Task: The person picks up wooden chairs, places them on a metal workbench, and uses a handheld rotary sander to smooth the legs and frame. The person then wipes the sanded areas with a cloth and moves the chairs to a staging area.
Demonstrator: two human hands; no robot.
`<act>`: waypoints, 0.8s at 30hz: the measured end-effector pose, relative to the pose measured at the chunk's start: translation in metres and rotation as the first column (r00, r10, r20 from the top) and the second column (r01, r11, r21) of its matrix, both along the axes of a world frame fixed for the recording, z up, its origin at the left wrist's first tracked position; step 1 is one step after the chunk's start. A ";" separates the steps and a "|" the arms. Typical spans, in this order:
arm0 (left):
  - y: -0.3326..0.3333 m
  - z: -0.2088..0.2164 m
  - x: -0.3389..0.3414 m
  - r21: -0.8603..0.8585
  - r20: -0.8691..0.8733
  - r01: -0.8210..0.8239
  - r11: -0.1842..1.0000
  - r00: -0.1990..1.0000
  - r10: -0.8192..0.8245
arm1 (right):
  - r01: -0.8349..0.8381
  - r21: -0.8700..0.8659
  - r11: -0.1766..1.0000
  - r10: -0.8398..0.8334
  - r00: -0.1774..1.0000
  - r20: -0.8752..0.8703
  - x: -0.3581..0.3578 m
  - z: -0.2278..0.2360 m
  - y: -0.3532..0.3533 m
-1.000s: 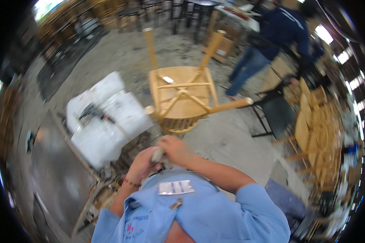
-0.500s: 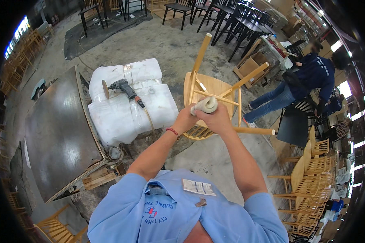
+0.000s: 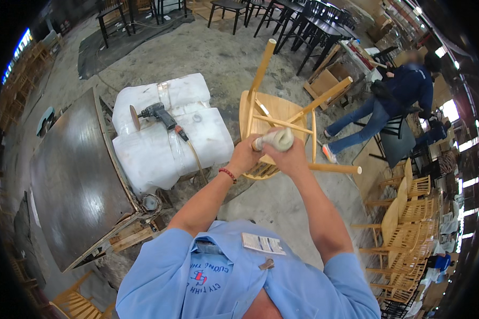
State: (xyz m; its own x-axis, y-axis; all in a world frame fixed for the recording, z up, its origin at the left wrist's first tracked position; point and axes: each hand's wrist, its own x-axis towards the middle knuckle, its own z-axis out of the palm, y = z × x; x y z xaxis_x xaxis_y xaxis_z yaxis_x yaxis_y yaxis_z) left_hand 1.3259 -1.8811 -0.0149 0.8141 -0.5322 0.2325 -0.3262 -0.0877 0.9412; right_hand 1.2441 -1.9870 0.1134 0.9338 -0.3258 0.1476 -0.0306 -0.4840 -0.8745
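Observation:
A light-wood chair (image 3: pixel 288 110) is upturned in front of me, its seat low and several legs sticking up and out. My left hand (image 3: pixel 245 157) and my right hand (image 3: pixel 291 155) are side by side over the chair, closed around a pale rolled sheet (image 3: pixel 280 140). The roll's end faces up toward me and is slightly blurred. It sits where the chair's near leg would be, but whether it is wrapped around that leg cannot be made out.
To the left, a black air sander (image 3: pixel 162 115) with a hose lies on a white wrapped bundle (image 3: pixel 175 143). Beside it stands a dark metal-topped table (image 3: pixel 74 175). A co-worker (image 3: pixel 394 95) is at the right, above a row of wooden chairs (image 3: pixel 410 218). Black chairs (image 3: pixel 324 32) stand at the back.
Both hands stay closed on the pale roll, whose end has shifted slightly to the right. The co-worker has turned and moved a little.

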 end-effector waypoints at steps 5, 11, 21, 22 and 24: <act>-0.003 0.000 0.000 -0.085 -0.042 0.042 0.995 0.998 -0.046 | 0.001 -0.072 0.997 -0.005 0.999 -0.045 0.006 0.006 -0.004; -0.011 0.007 -0.001 0.054 -0.194 0.112 0.992 0.976 -0.100 | 0.198 -0.131 0.971 -0.188 0.979 0.084 -0.004 0.007 -0.056; -0.011 0.029 0.003 -0.056 -0.167 0.114 0.992 0.979 -0.122 | 0.763 0.231 0.603 -0.797 0.576 0.180 -0.199 -0.001 -0.239; -0.013 0.032 0.001 -0.048 -0.168 0.109 0.993 0.979 -0.115 | 0.800 0.151 0.580 -0.814 0.562 0.149 -0.199 -0.014 -0.246; -0.019 0.034 -0.001 -0.065 -0.171 0.148 0.987 0.973 -0.157 | 0.857 -0.026 0.515 -0.851 0.515 0.103 -0.199 -0.035 -0.260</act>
State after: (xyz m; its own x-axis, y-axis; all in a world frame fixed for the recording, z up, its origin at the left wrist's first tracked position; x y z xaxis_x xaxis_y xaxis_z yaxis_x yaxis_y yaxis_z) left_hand 1.3246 -1.9001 0.0188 0.7549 -0.6441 0.1239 -0.1615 0.0007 0.9869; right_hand 1.0454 -2.2470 0.0784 0.1971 -0.9476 0.2515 -0.4030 -0.3122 -0.8603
